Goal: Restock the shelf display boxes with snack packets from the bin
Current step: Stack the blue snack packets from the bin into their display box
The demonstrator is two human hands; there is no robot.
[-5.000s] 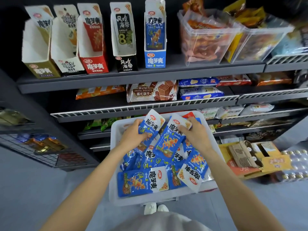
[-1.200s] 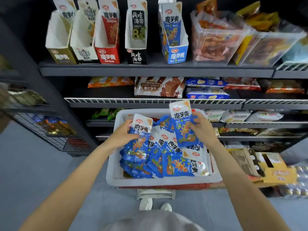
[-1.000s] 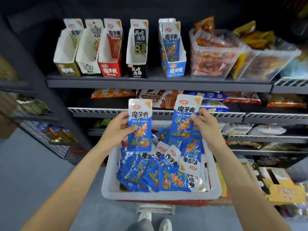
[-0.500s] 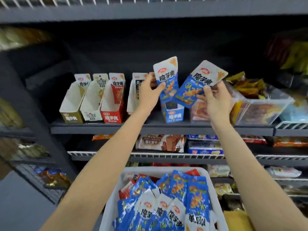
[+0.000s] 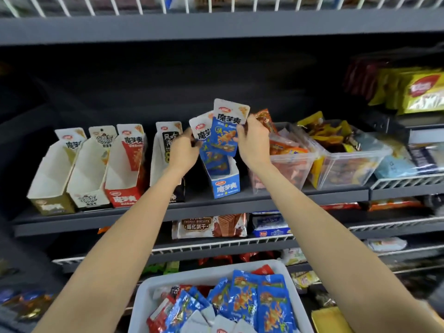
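Observation:
Both hands are raised to the middle shelf over the blue display box. My left hand pinches a blue-and-white snack packet by its left edge. My right hand grips a second blue packet, held upright in front of the first. The lower ends of both packets dip into the top of the blue box. Below, the white bin holds several more blue packets and some red ones.
Left of the blue box stand a black box, a red box, a white box and an olive box, mostly hollow. Clear tubs of snacks sit to the right. Wafer biscuits lie on the shelf below.
Both hands lifted a blue packet each out of the bin and up to the shelf. Since half a second ago the two packets came together and lowered toward the blue box.

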